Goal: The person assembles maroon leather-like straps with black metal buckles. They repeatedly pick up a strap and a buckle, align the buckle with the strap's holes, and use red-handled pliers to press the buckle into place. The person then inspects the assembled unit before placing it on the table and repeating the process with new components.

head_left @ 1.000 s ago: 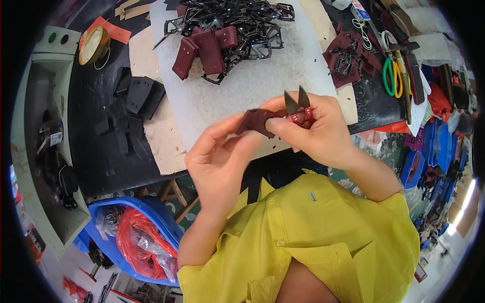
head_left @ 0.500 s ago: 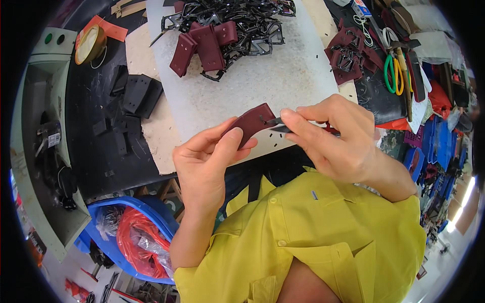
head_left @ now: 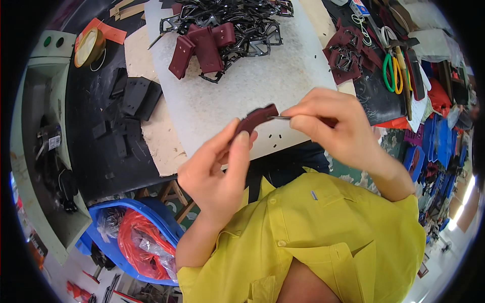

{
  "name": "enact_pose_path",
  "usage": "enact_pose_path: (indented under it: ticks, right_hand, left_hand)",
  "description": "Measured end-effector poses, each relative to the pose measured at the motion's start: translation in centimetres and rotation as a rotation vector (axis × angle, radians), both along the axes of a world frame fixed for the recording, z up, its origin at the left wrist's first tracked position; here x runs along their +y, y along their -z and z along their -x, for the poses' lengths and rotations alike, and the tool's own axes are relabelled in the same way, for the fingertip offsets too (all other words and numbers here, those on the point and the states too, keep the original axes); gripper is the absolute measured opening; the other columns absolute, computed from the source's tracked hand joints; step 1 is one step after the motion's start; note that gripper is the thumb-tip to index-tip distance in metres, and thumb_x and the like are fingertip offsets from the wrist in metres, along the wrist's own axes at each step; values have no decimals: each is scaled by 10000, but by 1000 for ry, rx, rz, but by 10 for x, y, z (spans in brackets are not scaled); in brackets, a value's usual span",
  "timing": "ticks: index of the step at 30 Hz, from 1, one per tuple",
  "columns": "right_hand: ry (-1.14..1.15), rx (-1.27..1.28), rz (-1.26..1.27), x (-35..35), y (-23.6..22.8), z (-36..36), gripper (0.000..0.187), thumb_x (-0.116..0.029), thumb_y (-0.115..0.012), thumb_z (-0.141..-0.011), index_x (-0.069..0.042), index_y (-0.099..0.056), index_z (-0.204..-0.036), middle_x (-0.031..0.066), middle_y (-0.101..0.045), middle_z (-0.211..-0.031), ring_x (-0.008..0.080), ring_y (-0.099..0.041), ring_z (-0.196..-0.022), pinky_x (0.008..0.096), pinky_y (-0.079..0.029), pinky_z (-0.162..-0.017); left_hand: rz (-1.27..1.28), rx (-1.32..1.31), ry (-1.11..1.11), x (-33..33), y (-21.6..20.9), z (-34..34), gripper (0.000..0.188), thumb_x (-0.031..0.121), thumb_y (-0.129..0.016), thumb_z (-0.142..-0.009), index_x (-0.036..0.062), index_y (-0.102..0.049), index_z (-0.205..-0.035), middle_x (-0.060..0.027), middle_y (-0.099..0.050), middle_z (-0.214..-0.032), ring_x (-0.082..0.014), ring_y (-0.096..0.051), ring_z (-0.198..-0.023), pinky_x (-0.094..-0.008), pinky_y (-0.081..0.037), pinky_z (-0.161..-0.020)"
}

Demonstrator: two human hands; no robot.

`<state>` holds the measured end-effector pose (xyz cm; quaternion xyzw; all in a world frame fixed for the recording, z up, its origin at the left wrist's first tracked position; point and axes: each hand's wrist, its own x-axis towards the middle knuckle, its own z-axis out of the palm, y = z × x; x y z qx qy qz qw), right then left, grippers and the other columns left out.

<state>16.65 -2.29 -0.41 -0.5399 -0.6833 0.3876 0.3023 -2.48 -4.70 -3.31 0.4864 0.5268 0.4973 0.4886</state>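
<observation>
My left hand (head_left: 216, 164) pinches a curved maroon leather strap piece (head_left: 255, 120) between thumb and fingers, above the near part of the white board. The piece is now seen nearly edge-on. My right hand (head_left: 339, 126) is closed on a pair of tweezers (head_left: 283, 117), a slim metal tool whose tip meets the strap piece's right end. Most of the tweezers is hidden by my fingers. Several small black bits (head_left: 274, 140) lie below the strap piece.
On the white board (head_left: 283, 81) lies a heap of black metal buckles (head_left: 252, 30) with maroon strap pieces (head_left: 206, 48) on it. Black strap pieces (head_left: 141, 96) lie left. Maroon pieces (head_left: 346, 53) and tools with green and yellow handles (head_left: 393, 73) sit right. A blue bin (head_left: 103, 242) stands lower left.
My left hand has tilted the strap piece, so its flat face has turned to a narrow edge. My right hand has rotated, and the tweezers now lie nearly level against the piece's end.
</observation>
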Motion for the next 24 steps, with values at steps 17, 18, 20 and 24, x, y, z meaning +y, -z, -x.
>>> enact_pose_path:
  ticks: [17,18,20,24]
  right_hand:
    - [-74,-226,-478,-9,6,16,174,-20,-692,-639,-60,-672,-807,46,-531,-653,171,-530,-500,260,-410,-398]
    - [-64,-230,-387,-9,2,15,161,-21,-692,-652,-64,-672,-806,50,-527,-647,179,-528,-499,264,-410,-404]
    - [-66,-119,-203,-4,1,12,168,-22,-684,-682,-73,-670,-842,64,-543,-653,184,-531,-510,261,-416,-442]
    - [-109,62,238,2,0,1,182,-28,-667,-741,-39,-652,-923,53,-590,-675,138,-540,-542,239,-422,-515]
  left_hand:
    - [264,-342,-62,0,-12,-15,243,7,-572,-864,-88,-578,-1089,-160,-645,-960,-162,-639,-799,-248,-533,-739]
    - [123,-192,-59,-1,-9,-16,240,-18,-583,-847,-92,-585,-1075,-167,-650,-945,-160,-642,-787,-245,-529,-731]
    - [-168,107,-51,-3,1,-18,238,-68,-604,-811,-102,-599,-1046,-179,-660,-915,-156,-648,-764,-238,-519,-714]
    - [-170,144,-96,0,3,-16,245,-113,-617,-762,-103,-617,-1006,-181,-670,-873,-140,-651,-742,-226,-516,-681]
